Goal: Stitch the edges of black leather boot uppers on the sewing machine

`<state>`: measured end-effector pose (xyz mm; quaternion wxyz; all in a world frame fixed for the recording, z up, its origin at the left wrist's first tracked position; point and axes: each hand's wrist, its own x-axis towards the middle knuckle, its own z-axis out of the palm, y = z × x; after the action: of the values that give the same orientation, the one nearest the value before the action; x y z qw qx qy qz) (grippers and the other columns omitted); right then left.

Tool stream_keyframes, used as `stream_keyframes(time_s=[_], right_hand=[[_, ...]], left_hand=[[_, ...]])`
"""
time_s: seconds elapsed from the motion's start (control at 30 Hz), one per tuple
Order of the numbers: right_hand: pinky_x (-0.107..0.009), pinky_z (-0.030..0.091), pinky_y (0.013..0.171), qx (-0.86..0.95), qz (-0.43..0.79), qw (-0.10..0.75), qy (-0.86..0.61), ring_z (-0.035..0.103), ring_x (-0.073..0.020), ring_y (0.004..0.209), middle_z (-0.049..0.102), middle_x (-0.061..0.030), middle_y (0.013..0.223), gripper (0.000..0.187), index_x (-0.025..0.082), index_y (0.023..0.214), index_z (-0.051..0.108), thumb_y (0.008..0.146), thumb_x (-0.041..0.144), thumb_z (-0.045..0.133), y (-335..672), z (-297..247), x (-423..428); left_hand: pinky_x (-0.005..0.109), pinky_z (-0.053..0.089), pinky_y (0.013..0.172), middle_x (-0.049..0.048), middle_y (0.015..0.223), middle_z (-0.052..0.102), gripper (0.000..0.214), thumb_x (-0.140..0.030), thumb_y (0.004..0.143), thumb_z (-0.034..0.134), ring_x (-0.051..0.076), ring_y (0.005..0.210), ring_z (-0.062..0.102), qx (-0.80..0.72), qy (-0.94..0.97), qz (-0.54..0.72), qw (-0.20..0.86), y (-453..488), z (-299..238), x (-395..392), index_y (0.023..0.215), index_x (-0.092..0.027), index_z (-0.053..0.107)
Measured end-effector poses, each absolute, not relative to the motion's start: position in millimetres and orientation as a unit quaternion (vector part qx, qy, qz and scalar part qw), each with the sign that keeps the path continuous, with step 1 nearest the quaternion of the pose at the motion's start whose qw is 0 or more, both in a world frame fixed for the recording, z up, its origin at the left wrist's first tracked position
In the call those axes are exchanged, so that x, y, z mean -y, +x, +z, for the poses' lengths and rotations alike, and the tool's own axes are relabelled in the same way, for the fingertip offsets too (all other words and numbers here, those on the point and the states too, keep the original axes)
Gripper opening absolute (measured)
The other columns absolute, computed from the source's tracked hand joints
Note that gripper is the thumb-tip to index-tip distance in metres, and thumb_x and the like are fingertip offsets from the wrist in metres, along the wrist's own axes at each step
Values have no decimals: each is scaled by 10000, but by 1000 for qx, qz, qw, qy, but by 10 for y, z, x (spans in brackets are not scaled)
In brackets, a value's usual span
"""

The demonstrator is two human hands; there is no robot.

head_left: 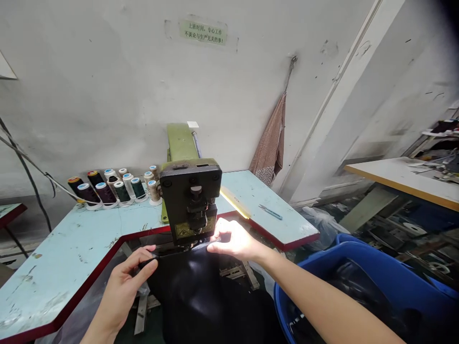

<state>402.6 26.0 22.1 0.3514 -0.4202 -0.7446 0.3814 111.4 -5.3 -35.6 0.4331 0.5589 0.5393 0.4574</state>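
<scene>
A black shiny fabric piece (193, 286) hangs down from under the dark head of a green machine (190, 200). My left hand (125, 282) pinches the fabric's upper left edge, fingers closed on it. At the fabric's upper right edge, right beside the machine's foot, my right hand (233, 239) pinches it too. The fabric's top edge is stretched between both hands beneath the machine head.
The light blue worktable (71, 253) with a red edge wraps around the machine. Several thread cones (114, 188) stand at the back left. Small snips (270, 211) lie on the right wing. A blue bin (358, 267) with dark material stands at my right. Another table (401, 179) is far right.
</scene>
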Motion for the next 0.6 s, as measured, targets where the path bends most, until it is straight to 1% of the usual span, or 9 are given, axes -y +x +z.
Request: stream_keyframes(time_s=[0.07, 0.17, 0.27, 0.33, 0.37, 0.4, 0.47, 0.53, 0.6], right_hand=[[-271, 469, 649, 732, 388, 348, -439, 565, -154, 695, 584, 10, 684, 192, 177, 650, 618, 685, 296, 765, 3919, 227, -222], [-266, 476, 632, 718, 390, 344, -462, 587, -160, 689, 621, -3, 698, 154, 169, 654, 634, 695, 272, 741, 3779, 212, -173], [-261, 475, 604, 715, 391, 351, -461, 589, -157, 648, 637, -4, 674, 129, 165, 661, 638, 713, 258, 711, 3677, 184, -137], [-264, 479, 603, 716, 383, 362, -457, 588, -158, 642, 644, -4, 674, 104, 164, 694, 651, 717, 251, 703, 3624, 183, -116], [-271, 487, 615, 718, 378, 366, -455, 595, -165, 656, 656, -9, 694, 95, 164, 722, 665, 723, 252, 699, 3600, 191, -106], [-280, 497, 634, 723, 372, 370, -450, 603, -173, 676, 668, -16, 719, 91, 164, 749, 681, 734, 254, 691, 3580, 204, -96], [-310, 517, 700, 741, 354, 368, -436, 620, -195, 734, 691, -34, 778, 106, 172, 814, 711, 762, 252, 665, 3557, 237, -83], [-344, 523, 780, 759, 324, 368, -428, 633, -223, 825, 710, -51, 873, 141, 190, 881, 727, 768, 245, 663, 3572, 263, -85], [-359, 522, 826, 762, 300, 370, -438, 632, -247, 914, 710, -61, 985, 173, 212, 905, 732, 741, 261, 708, 3635, 269, -106]], left_hand=[[384, 392, 1000, 94, 1089, 616, 329, -542, 744, 687, 325, 1314, 419, -532, 559, 462, 437, 999, -382, 18, 710, -221, 622], [463, 329, 1088, 114, 1144, 602, 318, -537, 783, 636, 336, 1319, 420, -524, 593, 456, 407, 890, -358, -35, 768, -219, 650], [556, 274, 1112, 122, 1221, 596, 323, -523, 832, 552, 351, 1344, 376, -517, 673, 425, 315, 985, -230, -20, 734, -230, 648], [622, 199, 1123, 107, 1168, 637, 290, -525, 795, 600, 364, 1342, 368, -511, 731, 392, 226, 1174, -113, 20, 742, -244, 650], [647, 137, 1132, 93, 1083, 668, 279, -528, 747, 664, 364, 1303, 414, -506, 754, 374, 186, 1288, -56, 39, 765, -249, 652], [644, 134, 1135, 77, 996, 681, 292, -524, 708, 711, 348, 1221, 492, -504, 766, 366, 158, 1402, -5, 52, 784, -248, 652], [607, 214, 1125, 40, 848, 661, 257, -481, 725, 719, 281, 995, 603, -504, 768, 367, 151, 1590, 70, 63, 755, -238, 640], [558, 284, 1104, 10, 753, 612, 239, -440, 783, 673, 224, 832, 608, -506, 755, 377, 180, 1694, 100, 57, 682, -233, 608], [534, 286, 1104, -8, 707, 572, 271, -436, 801, 655, 205, 776, 588, -509, 741, 387, 206, 1716, 92, 46, 640, -234, 576]])
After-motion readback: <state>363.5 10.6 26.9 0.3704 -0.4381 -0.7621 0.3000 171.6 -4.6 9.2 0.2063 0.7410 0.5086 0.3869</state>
